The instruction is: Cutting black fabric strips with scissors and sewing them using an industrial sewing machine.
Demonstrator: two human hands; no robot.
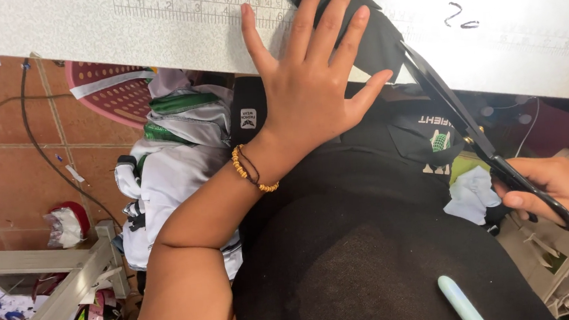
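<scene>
Pressing flat, left hand [311, 75] with fingers [327, 19] spread wide apart on black cloth [370, 42], pinning it against pale worktop [81, 33] marked with a printed ruler. Beaded bracelet [250, 170] around that wrist. Just right of the spread fingers, black scissors [459, 117] with blades at the cloth's edge, angled down toward right hand [568, 190], fingers closed around the handles; blades look nearly shut. Below both hands, more black cloth draped over the lap. Left of the left forearm, a heap of white and green garments [167, 156] and a pink perforated basket [107, 93] on the tiled floor [4, 171]. Near the right hand, a crumpled white scrap [473, 195]; lower, a pale green marker [461, 302].
</scene>
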